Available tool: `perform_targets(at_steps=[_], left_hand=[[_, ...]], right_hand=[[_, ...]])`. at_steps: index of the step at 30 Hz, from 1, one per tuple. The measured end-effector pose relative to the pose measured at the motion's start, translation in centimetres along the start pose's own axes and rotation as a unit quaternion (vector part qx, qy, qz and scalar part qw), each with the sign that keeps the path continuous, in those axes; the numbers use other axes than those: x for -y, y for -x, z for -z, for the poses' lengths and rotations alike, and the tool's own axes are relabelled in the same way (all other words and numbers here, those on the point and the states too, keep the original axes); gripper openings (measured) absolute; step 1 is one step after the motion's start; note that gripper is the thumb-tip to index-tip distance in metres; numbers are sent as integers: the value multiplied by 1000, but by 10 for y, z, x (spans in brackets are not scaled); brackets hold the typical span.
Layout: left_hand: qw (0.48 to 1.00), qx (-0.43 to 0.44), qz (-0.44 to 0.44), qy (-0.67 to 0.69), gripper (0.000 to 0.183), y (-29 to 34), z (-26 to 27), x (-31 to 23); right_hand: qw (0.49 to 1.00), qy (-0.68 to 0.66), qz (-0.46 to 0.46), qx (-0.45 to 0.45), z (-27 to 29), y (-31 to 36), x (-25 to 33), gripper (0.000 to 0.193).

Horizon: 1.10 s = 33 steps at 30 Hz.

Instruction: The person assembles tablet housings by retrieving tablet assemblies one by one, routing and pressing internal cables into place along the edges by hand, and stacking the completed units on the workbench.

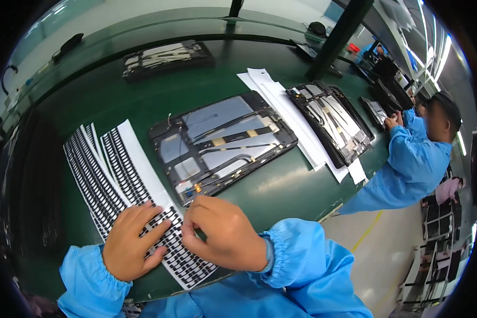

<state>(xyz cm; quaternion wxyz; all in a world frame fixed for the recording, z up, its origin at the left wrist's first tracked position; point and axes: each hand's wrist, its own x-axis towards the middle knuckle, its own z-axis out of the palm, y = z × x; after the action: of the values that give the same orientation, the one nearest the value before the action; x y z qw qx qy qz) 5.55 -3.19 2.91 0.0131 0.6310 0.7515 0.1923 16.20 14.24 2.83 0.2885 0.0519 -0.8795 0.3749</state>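
Observation:
My left hand (130, 244) lies on a white sheet of small black adhesive pieces (188, 262), its fingers spread and pressing the paper. Over the right edge of that sheet, my right hand (225, 233) is closed in a pinch. Whatever its fingertips hold, if anything, is too small or hidden to make out. More sheets of the same black pieces (93, 175) fan out to the left, partly beneath my left hand. Just beyond my right hand lies an opened tablet (225, 140), its grey battery cells, cables and boards exposed.
White papers (286, 116) lie right of the tablet, partly under another opened device (331, 122). A stack of similar parts (167, 58) sits at the back of the green table (270, 185). A co-worker in blue (416, 153) handles a device at the right. A dark post (339, 40) rises behind.

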Motion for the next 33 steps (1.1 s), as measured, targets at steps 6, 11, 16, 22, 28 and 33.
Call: perform_targets(at_steps=[6, 11, 16, 22, 28, 33], left_hand=[[1000, 5, -11, 9, 45, -16, 9, 17], [990, 38, -137, 25, 38, -90, 28, -4], [973, 90, -214, 15, 31, -138, 1, -3], [966, 114, -228, 39, 25, -158, -8, -2], [967, 115, -225, 26, 22, -156, -9, 2], [967, 112, -229, 16, 22, -160, -13, 2]], right_hand=[[985, -87, -121, -86, 111, 0, -72, 5], [971, -91, -213, -53, 161, -5, -124, 2], [974, -83, -201, 62, 134, -8, -131, 3], [975, -86, -204, 35, 134, -6, -133, 6], [976, -64, -202, 47, 133, -10, -134, 5], [978, -34, -201, 41, 134, -8, -133, 5]])
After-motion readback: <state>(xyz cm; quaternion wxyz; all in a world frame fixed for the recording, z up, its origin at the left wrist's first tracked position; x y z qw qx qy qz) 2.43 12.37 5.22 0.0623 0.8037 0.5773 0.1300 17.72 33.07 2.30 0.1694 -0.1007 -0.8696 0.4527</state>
